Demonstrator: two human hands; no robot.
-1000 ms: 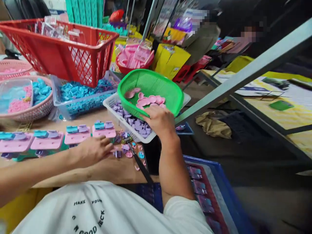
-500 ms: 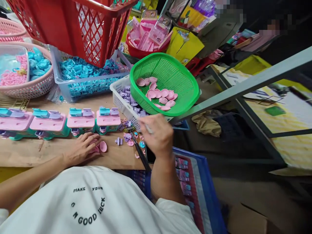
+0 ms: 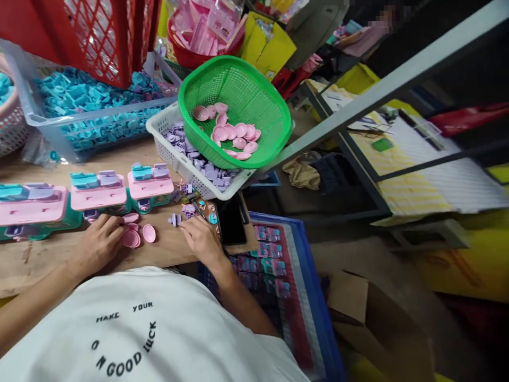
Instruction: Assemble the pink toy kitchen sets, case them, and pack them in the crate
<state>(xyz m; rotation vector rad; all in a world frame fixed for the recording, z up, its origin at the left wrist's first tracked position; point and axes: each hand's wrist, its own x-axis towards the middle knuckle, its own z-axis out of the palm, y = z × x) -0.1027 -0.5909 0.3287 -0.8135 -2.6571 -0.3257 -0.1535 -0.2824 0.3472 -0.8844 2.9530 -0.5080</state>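
My left hand [image 3: 99, 241] lies on the table with its fingers loosely apart, fingertips against several pink oval shell pieces [image 3: 131, 237]. Another pink oval shell [image 3: 149, 233] lies just right of these. My right hand [image 3: 202, 241] is low over the table, fingers stretched toward a small purple part [image 3: 174, 219]. Its palm covers where a black-handled tool lay, so any contact with that tool is hidden. Behind my hands stands a row of pink-and-teal toy boxes [image 3: 99, 196] with blue and purple tops.
A green basket [image 3: 278, 101] with pink shells rests on a white basket [image 3: 167, 140] of purple parts. A blue-tinted bin [image 3: 79, 140] holds blue pieces below a red crate [image 3: 35, 32]. A phone [image 3: 231, 223] lies near the table corner; a blue crate [image 3: 314, 297] stands below.
My right hand has come down from beside the green basket to the tabletop. My left hand has shifted slightly left, showing more of the pink shells. The view has turned right.
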